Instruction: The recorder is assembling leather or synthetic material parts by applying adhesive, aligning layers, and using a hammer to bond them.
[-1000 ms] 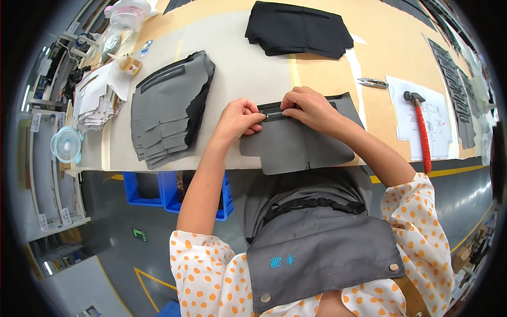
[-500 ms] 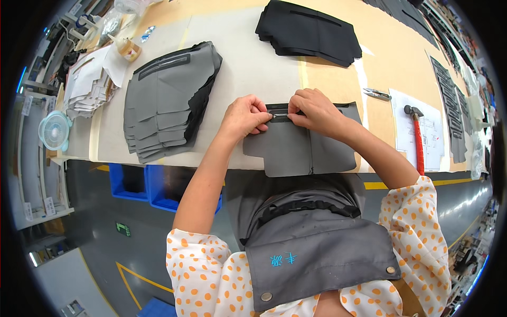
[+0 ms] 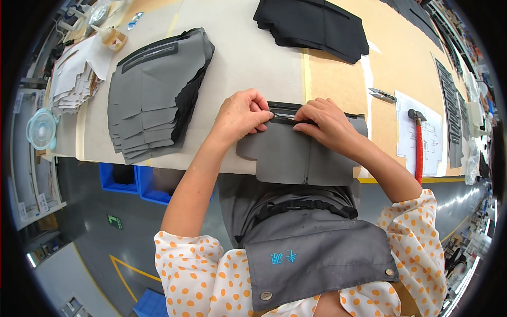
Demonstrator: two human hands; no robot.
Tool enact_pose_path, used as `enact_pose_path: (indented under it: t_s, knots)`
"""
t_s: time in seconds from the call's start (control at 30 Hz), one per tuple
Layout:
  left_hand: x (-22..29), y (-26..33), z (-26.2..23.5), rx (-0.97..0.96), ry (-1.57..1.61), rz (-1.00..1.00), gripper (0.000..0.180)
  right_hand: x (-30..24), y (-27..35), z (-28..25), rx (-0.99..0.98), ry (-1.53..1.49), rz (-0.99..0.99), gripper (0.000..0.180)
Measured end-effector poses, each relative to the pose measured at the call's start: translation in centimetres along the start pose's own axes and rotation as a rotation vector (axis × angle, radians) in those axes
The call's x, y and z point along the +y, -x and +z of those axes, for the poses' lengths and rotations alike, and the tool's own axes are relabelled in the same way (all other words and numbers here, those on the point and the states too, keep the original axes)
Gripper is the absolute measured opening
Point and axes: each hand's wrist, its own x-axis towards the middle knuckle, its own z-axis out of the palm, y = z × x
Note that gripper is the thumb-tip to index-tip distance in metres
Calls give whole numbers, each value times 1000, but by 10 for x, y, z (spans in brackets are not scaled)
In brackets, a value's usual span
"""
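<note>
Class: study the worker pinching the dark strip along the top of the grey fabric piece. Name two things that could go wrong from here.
1. The grey fabric piece overhangs the table edge toward the lap; if the left hand or right hand lets go, it might slide off.
2. Both hands pinch the dark strip close together, so its far ends could shift out of line.

Bench [image 3: 253, 58]: grey panel stack [image 3: 150, 98] left, black layers along its right edge. Black panel stack [image 3: 314, 26] far side. White paper stack [image 3: 74, 79] far left, tape roll [image 3: 113, 37] beyond it. Red-handled hammer [image 3: 418, 145] lies on a printed sheet [image 3: 430, 134] right; snips [image 3: 383, 95] just beside the sheet. Dark strips [image 3: 451, 105] at right edge. Blue bins [image 3: 137, 182] under the bench. Clear round lid [image 3: 41, 128] on left shelf.
</note>
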Motion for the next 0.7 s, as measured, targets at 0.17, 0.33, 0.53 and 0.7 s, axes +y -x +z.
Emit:
enact_pose_path:
  t_s: [0.17,0.33,0.53,0.7]
  knots:
    - [2,0,0,-22,-9,8,12,-2,0,3,34,-28,2,16]
    - [0,2,1,-26,-10,12,14,-6,-10,17,97,-71,-43,14]
    - [-17,23,12,199,-89,312,13,-4,-8,21,120,-104,-42,12]
    - [-45,41,30,417,-437,755,23,-5,-9,22,180,-74,-106,11]
